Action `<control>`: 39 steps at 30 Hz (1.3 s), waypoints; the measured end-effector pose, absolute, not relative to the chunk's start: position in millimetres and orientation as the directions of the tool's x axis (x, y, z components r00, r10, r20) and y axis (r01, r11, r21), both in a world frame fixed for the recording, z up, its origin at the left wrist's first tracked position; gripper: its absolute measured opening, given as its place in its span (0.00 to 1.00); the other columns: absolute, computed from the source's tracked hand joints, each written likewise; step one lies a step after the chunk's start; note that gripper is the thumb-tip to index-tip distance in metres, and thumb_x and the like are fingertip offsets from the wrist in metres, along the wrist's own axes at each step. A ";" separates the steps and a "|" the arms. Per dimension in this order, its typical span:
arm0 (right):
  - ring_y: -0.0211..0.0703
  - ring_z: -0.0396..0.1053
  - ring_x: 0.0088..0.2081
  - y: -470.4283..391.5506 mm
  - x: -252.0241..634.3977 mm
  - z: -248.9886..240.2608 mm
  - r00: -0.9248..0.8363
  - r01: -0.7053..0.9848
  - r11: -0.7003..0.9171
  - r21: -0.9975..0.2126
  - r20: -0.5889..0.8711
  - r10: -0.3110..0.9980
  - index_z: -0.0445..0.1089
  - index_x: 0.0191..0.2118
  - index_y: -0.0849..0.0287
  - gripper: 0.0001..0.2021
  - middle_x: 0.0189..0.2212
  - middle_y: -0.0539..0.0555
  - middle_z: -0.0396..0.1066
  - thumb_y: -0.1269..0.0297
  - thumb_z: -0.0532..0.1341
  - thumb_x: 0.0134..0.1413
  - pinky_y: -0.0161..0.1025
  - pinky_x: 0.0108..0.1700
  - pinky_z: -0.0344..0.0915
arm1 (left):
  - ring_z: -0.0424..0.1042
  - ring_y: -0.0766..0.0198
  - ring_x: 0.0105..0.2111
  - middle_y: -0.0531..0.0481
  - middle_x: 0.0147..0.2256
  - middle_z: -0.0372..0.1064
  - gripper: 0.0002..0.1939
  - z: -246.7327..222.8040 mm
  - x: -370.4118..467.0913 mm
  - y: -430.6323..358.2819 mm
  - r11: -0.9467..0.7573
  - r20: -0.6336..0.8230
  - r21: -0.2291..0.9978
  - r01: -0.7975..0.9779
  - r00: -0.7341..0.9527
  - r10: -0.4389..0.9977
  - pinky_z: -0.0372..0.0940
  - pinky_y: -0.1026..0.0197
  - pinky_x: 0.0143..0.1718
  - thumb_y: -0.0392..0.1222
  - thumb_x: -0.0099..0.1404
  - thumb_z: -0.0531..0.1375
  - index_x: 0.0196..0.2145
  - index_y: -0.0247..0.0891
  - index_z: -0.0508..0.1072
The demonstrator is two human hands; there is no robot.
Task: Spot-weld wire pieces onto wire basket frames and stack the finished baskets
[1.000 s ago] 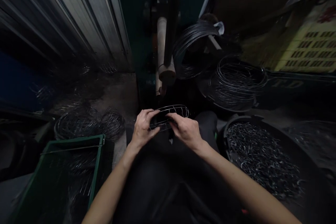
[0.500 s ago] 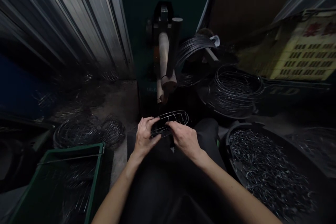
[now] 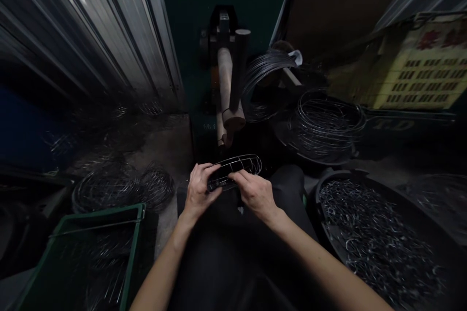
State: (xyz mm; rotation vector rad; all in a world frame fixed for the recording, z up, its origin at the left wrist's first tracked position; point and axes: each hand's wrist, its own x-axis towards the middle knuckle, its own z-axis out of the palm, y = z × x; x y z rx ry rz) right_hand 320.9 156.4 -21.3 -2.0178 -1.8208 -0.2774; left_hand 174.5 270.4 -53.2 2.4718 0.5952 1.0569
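A small oval wire basket [image 3: 246, 161] is held over my lap, just below the machine's metal arms. My left hand [image 3: 200, 189] grips its left end, with the thumb below and the fingers on the upper rim. My right hand [image 3: 255, 193] is closed at the basket's near side, its fingertips pinched on the wire there. Whether a separate small piece sits between those fingertips is too dark to tell.
A green machine [image 3: 189, 5] with thick round arms [image 3: 226, 82] stands ahead. Left is a green crate [image 3: 136, 238] with wire pieces; right, a black tub [image 3: 330, 233] of small bent wires, wire coils [image 3: 328, 121] and a yellow crate [image 3: 419, 80].
The view has shifted slightly, so the machine sits a little lower and to the left. Both hands keep their hold on the wire basket, and my right fingertips have moved slightly left.
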 end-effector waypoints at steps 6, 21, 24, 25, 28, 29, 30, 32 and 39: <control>0.34 0.64 0.25 157.4 324.9 -18.2 0.159 0.981 -0.101 -0.166 0.385 0.909 0.70 0.45 0.50 0.17 0.35 0.45 0.74 0.76 0.51 0.59 0.33 0.28 0.53 | 0.66 0.54 0.50 0.45 0.46 0.66 0.29 -54.1 179.5 276.0 -0.829 0.563 0.511 0.228 0.640 0.523 0.56 0.40 0.57 0.35 0.54 0.62 0.53 0.42 0.62; 0.32 0.67 0.26 173.2 336.3 -16.9 0.168 0.970 -0.075 -0.229 0.420 0.892 0.70 0.45 0.50 0.16 0.36 0.46 0.74 0.76 0.52 0.59 0.31 0.28 0.54 | 0.66 0.53 0.49 0.44 0.46 0.65 0.27 -51.7 193.0 290.5 -0.802 0.560 0.558 0.216 0.615 0.555 0.59 0.40 0.55 0.36 0.54 0.63 0.52 0.43 0.62; 0.32 0.67 0.26 176.7 337.4 -15.5 0.170 0.970 -0.076 -0.230 0.423 0.890 0.70 0.45 0.50 0.16 0.36 0.46 0.74 0.76 0.51 0.59 0.31 0.27 0.54 | 0.66 0.53 0.49 0.44 0.46 0.65 0.28 -51.5 194.2 293.6 -0.804 0.570 0.559 0.204 0.609 0.551 0.59 0.41 0.55 0.35 0.54 0.63 0.52 0.42 0.62; 0.32 0.67 0.26 178.0 337.9 -14.8 0.173 0.969 -0.079 -0.232 0.418 0.892 0.70 0.45 0.50 0.17 0.36 0.46 0.74 0.76 0.51 0.59 0.31 0.27 0.54 | 0.66 0.53 0.49 0.44 0.46 0.64 0.28 -51.5 194.7 294.7 -0.805 0.575 0.559 0.199 0.606 0.549 0.60 0.42 0.54 0.35 0.54 0.63 0.52 0.42 0.62; 0.31 0.68 0.27 181.3 339.5 -13.4 0.180 0.968 -0.087 -0.235 0.410 0.894 0.71 0.44 0.50 0.17 0.36 0.46 0.74 0.76 0.50 0.58 0.31 0.27 0.54 | 0.66 0.54 0.49 0.44 0.46 0.64 0.28 -51.5 196.6 297.5 -0.806 0.583 0.561 0.190 0.601 0.547 0.60 0.42 0.54 0.35 0.54 0.63 0.52 0.42 0.62; 0.31 0.68 0.27 182.2 340.0 -13.3 0.180 0.968 -0.088 -0.233 0.411 0.894 0.71 0.44 0.50 0.18 0.36 0.46 0.73 0.77 0.50 0.58 0.31 0.27 0.54 | 0.66 0.54 0.49 0.44 0.46 0.64 0.28 -51.3 197.3 298.4 -0.806 0.585 0.562 0.187 0.599 0.547 0.61 0.43 0.53 0.35 0.54 0.63 0.52 0.42 0.62; 0.31 0.68 0.27 183.0 340.7 -13.3 0.181 0.969 -0.090 -0.231 0.411 0.893 0.71 0.44 0.49 0.18 0.36 0.46 0.73 0.77 0.50 0.58 0.31 0.27 0.54 | 0.66 0.54 0.48 0.44 0.46 0.64 0.28 -51.0 198.0 299.3 -0.805 0.586 0.563 0.185 0.597 0.548 0.61 0.43 0.53 0.35 0.54 0.63 0.52 0.42 0.62; 0.32 0.67 0.27 184.6 341.9 -13.9 0.182 0.969 -0.093 -0.228 0.409 0.894 0.70 0.45 0.50 0.17 0.36 0.46 0.73 0.76 0.51 0.58 0.31 0.27 0.54 | 0.66 0.54 0.48 0.44 0.45 0.64 0.28 -50.3 199.4 301.3 -0.802 0.585 0.566 0.189 0.593 0.553 0.62 0.43 0.53 0.35 0.53 0.63 0.52 0.42 0.63; 0.31 0.66 0.26 192.3 344.4 -14.6 0.192 0.971 -0.117 -0.210 0.386 0.902 0.71 0.45 0.49 0.16 0.36 0.46 0.73 0.74 0.50 0.60 0.32 0.26 0.53 | 0.66 0.53 0.49 0.44 0.46 0.65 0.29 -50.0 202.6 308.3 -0.796 0.571 0.569 0.206 0.599 0.562 0.62 0.44 0.53 0.33 0.52 0.64 0.52 0.42 0.63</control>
